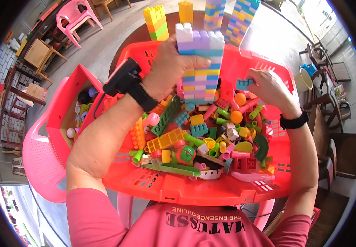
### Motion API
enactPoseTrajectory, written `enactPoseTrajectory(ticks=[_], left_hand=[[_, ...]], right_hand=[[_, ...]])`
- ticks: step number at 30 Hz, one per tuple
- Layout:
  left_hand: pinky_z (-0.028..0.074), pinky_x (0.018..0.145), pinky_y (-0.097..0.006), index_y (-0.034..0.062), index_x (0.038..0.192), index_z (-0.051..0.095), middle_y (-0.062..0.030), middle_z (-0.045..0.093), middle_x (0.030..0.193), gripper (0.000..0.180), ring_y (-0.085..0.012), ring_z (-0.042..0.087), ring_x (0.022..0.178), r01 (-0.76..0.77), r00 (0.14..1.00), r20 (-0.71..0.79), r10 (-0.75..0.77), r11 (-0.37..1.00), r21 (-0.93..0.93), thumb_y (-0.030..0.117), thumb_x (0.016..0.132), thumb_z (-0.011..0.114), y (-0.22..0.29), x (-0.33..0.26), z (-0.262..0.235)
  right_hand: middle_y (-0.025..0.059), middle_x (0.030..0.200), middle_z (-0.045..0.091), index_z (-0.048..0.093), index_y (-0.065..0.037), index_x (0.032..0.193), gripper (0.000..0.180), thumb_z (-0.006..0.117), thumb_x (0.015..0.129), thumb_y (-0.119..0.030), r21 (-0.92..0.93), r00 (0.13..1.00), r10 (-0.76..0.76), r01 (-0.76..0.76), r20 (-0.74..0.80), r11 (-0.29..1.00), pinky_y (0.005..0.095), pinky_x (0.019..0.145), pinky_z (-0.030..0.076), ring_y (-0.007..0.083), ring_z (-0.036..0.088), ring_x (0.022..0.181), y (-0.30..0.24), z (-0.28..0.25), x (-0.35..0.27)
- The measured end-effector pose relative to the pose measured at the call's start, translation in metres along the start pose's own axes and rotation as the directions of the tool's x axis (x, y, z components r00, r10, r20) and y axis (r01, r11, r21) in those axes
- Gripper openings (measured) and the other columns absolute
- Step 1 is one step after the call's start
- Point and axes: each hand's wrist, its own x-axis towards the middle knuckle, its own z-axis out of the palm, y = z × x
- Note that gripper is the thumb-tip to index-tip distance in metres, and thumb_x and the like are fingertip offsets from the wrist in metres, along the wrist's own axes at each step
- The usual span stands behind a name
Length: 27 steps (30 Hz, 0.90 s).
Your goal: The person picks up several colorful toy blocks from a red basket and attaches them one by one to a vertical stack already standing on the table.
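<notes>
My left hand [172,61] is wrapped round a tall tower of toy building blocks [200,80], holding it upright above the basket. White and lilac blocks top the tower, with blue, yellow and pink rows below. To its right, my right hand [270,88] pinches a blue toy block [244,84] with studs. Beneath both hands a red plastic basket [145,191] holds a jumble of toys: a long green block [167,117], a yellow block frame [165,140], orange balls [236,117] and several small coloured pieces.
Past the basket, a yellow-green block tower [156,24], a yellow stack [186,13] and two multicoloured towers [240,20] stand on a round brown table [134,39]. At left, a red box [60,119] with toys rests on a pink chair [42,156].
</notes>
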Motion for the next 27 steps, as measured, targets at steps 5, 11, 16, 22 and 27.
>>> enactPoseTrajectory(ticks=[5, 11, 16, 22, 27], left_hand=[[0.053, 0.087, -0.031, 0.0018, 0.111, 0.065, -0.0058, 0.070, 0.101, 0.034, -0.0151, 0.067, 0.092, -0.070, 0.997, -0.022, 0.072, 0.994, 0.081, 0.007, 0.079, 0.074, 0.000, 0.005, -0.010], [0.053, 0.086, -0.030, 0.0023, 0.112, 0.065, -0.0052, 0.070, 0.103, 0.034, -0.0133, 0.066, 0.094, -0.003, 1.000, 0.017, 0.004, 1.000, -0.011, 0.007, 0.079, 0.076, 0.001, 0.003, -0.005], [0.053, 0.085, -0.029, 0.0020, 0.111, 0.064, -0.0042, 0.070, 0.102, 0.036, -0.0115, 0.066, 0.093, 0.124, 0.978, 0.177, -0.112, 0.990, -0.061, 0.003, 0.077, 0.077, 0.000, -0.008, 0.011], [0.054, 0.083, -0.030, 0.0025, 0.109, 0.064, -0.0045, 0.070, 0.101, 0.034, -0.0116, 0.066, 0.092, 0.161, 0.962, 0.218, -0.165, 0.986, 0.038, 0.002, 0.077, 0.077, -0.004, -0.013, 0.020], [0.054, 0.083, -0.030, 0.0028, 0.109, 0.062, -0.0042, 0.069, 0.102, 0.037, -0.0117, 0.065, 0.093, 0.232, 0.952, 0.211, -0.222, 0.973, -0.021, 0.000, 0.076, 0.077, -0.010, -0.017, 0.026]], right_hand=[[0.0172, 0.075, 0.059, 0.057, 0.000, 0.088, 0.018, 0.063, 0.075, -0.011, 0.022, 0.999, 0.030, -0.031, 0.039, 0.999, 0.0431, 0.068, 0.046, 0.0364, 0.060, 0.076, 0.001, 0.006, -0.003], [0.0160, 0.082, 0.060, 0.059, -0.001, 0.094, 0.018, 0.061, 0.078, -0.010, 0.143, 0.981, -0.017, 0.046, -0.193, 0.989, 0.0402, 0.070, 0.048, 0.0330, 0.060, 0.077, -0.012, -0.010, 0.000], [0.0032, 0.094, 0.064, 0.062, -0.006, 0.116, 0.030, 0.062, 0.087, -0.014, 0.591, 0.925, 0.317, -0.138, -0.211, 0.795, 0.0254, 0.069, 0.046, 0.0084, 0.056, 0.078, -0.026, -0.043, -0.002], [-0.0017, 0.091, 0.063, 0.063, -0.006, 0.115, 0.028, 0.061, 0.088, -0.011, 0.748, 0.948, 0.237, 0.002, -0.213, 0.663, 0.0224, 0.060, 0.043, 0.0041, 0.053, 0.071, -0.054, -0.054, -0.009], [0.0041, 0.088, 0.063, 0.062, -0.004, 0.111, 0.031, 0.064, 0.081, -0.005, 0.585, 0.982, 0.070, 0.046, -0.175, 0.810, 0.0221, 0.057, 0.042, 0.0069, 0.054, 0.066, -0.064, -0.062, -0.013]])
